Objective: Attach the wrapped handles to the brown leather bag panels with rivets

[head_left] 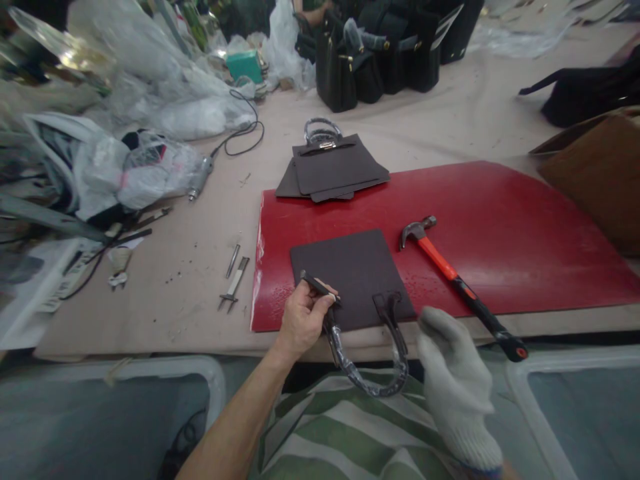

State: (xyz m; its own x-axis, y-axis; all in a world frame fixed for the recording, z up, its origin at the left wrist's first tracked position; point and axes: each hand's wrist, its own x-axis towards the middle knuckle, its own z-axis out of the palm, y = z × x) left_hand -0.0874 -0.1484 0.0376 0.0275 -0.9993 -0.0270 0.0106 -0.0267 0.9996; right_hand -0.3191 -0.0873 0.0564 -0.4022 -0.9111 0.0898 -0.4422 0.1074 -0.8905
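At six o'clock our bare left grip [305,320] pinches a dark strip [320,288] over the brown leather panel [350,270], whose wrapped handle [373,380] hangs past the table [200,267] edge. Our gloved right grip [453,373] hovers empty at five o'clock, just beside the handle. At the panel's three o'clock, a hammer [453,273] lies on the red mat [525,227].

One head-worn view looks forward and down across the desk [200,280] from its near edge, close over the left hand [303,320] and right hand [453,373]; black handbags [380,60] stand at the far end.
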